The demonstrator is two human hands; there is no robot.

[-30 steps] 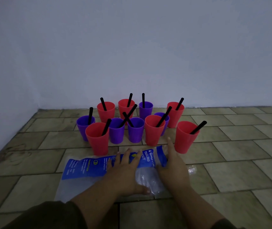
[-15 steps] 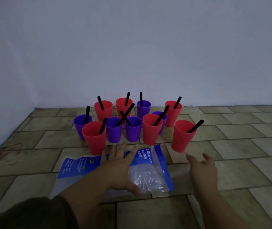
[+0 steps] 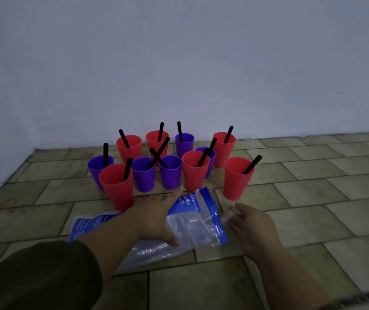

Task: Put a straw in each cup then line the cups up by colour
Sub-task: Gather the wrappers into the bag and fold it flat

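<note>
Several red and purple cups stand mixed in a cluster on the tiled floor near the wall, each with a black straw in it. The nearest red cup (image 3: pixel 118 186) is front left; another red cup (image 3: pixel 237 179) stands front right. A purple cup (image 3: pixel 170 172) and its purple neighbour (image 3: pixel 143 174) have crossed straws (image 3: pixel 159 156). My left hand (image 3: pixel 156 217) rests flat with straight fingers on a clear and blue plastic bag (image 3: pixel 198 222). My right hand (image 3: pixel 251 227) hovers with relaxed fingers just right of the bag, holding nothing.
A white wall (image 3: pixel 179 63) runs behind the cups and along the left side. Beige floor tiles (image 3: pixel 313 198) stretch out to the right and toward me. My dark left sleeve (image 3: pixel 33 276) fills the lower left corner.
My right hand has lifted off the bag and moved to its right side. My left hand stays pressed on the bag, which has shifted and turned slightly.
</note>
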